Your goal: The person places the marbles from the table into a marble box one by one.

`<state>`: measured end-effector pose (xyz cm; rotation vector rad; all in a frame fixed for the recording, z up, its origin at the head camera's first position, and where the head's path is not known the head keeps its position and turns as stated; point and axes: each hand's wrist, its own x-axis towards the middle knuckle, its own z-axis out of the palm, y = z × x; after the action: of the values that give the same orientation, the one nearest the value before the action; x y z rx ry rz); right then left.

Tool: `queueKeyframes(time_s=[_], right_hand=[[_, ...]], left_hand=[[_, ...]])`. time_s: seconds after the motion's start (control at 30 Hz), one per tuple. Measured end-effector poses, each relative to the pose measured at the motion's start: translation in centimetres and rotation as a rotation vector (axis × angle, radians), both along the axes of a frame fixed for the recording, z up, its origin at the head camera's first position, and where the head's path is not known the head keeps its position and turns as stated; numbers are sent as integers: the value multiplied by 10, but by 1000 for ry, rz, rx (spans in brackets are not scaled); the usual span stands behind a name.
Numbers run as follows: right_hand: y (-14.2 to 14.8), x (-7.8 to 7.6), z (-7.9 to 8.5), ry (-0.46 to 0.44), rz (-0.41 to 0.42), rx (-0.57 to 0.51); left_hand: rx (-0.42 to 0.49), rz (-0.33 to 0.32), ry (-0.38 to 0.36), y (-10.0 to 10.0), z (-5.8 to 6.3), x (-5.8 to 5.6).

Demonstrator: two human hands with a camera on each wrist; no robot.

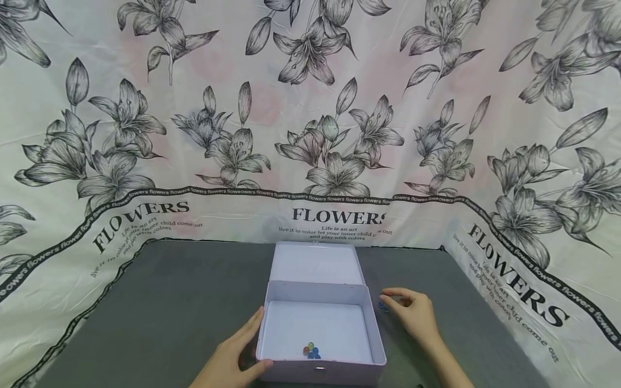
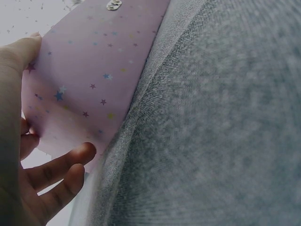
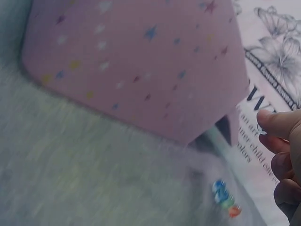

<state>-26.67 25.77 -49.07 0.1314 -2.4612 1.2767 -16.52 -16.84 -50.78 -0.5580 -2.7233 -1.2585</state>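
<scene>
Head view: the background is filled by a flower-printed cloth; before it a dark grey table cover is spread; on this an open box is set, its lid tipped back on the far side; the box's near left corner is held by the left hand, with the thumb laid on the front wall and fingers along the side wall; the right hand is placed outside the right wall, its thumb and forefinger brought together at the tips; the step in hand is judged to be the picking up of marbles from beside the box, while the box is steadied; by the next move, a lift over the right wall and a release above the box floor seem to be called for, with a firm pinch, since a smooth marble may slip; inside, near the front wall, a cluster of marbles in orange, yellow-green and blue is gathered; outside, a short row of loose marbles is seen near the right fingertips, outside the grip; between those tips a clear marble, mostly hidden, appears to be pinched.
</scene>
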Motion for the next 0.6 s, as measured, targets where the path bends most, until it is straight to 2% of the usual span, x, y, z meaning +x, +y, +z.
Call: queueKeyframes(time_s=[0.33, 0.6], right_hand=[[-30, -2, 30, 61, 56, -74], [-64, -7, 43, 93, 125, -125]], left_hand=[[-4, -12, -17, 0, 3, 1], [-1, 4, -35, -1, 1, 0]])
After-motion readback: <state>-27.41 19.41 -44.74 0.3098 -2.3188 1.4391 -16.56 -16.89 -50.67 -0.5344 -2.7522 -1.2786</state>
